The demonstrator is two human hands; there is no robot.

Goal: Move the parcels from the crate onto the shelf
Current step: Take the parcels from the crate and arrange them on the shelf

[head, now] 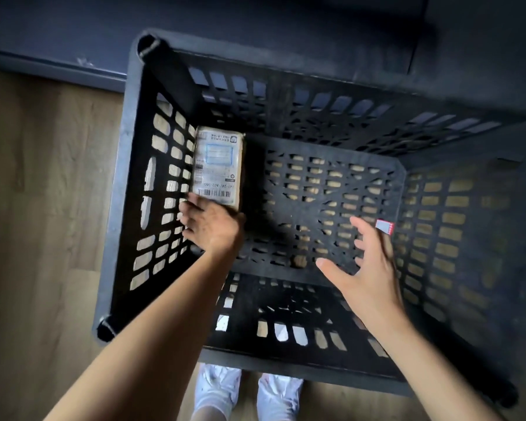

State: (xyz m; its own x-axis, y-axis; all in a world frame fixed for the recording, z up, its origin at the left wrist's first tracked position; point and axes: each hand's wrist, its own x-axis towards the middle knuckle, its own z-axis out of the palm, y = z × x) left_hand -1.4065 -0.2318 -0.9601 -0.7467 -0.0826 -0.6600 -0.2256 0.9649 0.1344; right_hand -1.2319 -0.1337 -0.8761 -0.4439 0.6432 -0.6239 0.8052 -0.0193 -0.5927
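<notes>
The left hand (208, 224) reaches down inside the black crate (125, 189) and grips the near end of a brown parcel (218, 165), fingers curled around its lower edge. The parcel stands against the crate's left wall, its white shipping label facing up; a barcode and upside-down print reading roughly "241 A02 060" show, the rest too small to read. The right hand (366, 268) hovers over the crate's slatted floor with fingers spread, holding nothing; a small red-and-white tag (384, 227) sits at one fingertip. White shoes (246, 393) stand on the wooden floor (43, 208) below.
</notes>
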